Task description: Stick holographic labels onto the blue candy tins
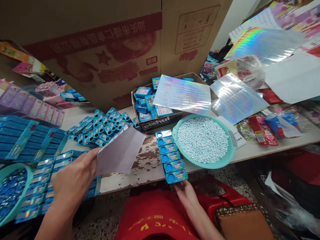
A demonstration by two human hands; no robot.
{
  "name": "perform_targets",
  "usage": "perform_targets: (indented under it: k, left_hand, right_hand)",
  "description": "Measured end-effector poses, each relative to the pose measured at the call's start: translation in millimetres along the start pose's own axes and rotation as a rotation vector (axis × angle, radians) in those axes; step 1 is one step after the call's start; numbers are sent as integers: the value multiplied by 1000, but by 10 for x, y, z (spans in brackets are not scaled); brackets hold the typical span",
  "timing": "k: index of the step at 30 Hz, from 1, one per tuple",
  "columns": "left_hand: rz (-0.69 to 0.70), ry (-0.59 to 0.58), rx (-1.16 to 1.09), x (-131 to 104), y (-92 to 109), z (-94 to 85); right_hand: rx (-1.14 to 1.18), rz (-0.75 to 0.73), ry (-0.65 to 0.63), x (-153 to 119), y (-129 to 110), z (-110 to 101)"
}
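My left hand is closed on a pale translucent sheet, held tilted above the worn tabletop. My right hand is at the table's front edge, its fingers under the near end of a column of several blue candy boxes with round recesses. The farthest box in that column has a silvery top. Right beside the column stands a turquoise colander full of small pale candies. Behind my left hand lies a heap of small blue boxes.
An open carton of blue packets stands behind the column, a shiny sheet across it. Large cardboard boxes rise at the back. Stacked blue boxes and a turquoise basin are at left; candy bags lie right.
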State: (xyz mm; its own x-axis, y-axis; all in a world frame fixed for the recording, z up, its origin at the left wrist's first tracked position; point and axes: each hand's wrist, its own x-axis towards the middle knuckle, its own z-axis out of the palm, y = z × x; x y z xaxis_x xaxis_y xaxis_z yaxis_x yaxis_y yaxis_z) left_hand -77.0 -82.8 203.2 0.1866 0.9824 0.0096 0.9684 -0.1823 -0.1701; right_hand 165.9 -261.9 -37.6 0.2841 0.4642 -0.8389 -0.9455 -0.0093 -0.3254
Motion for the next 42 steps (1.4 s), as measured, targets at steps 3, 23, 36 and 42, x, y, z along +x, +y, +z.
perform_targets:
  k: [3,23,36,42]
  left_hand:
    - [82,177,226,-329,-3,61]
    - [370,-457,-598,-1202,-388,2043]
    - [-818,-812,-1581,-1149,-485,2212]
    - [-505,-614,-1790,-1035,-600,1766]
  right_hand:
    - [25,7,-30,-83,39,-90]
    - [-650,134,-305,9,941,211]
    - [-555,146,-339,-263,848,295]
    - [-555,111,-288,-364,789,283]
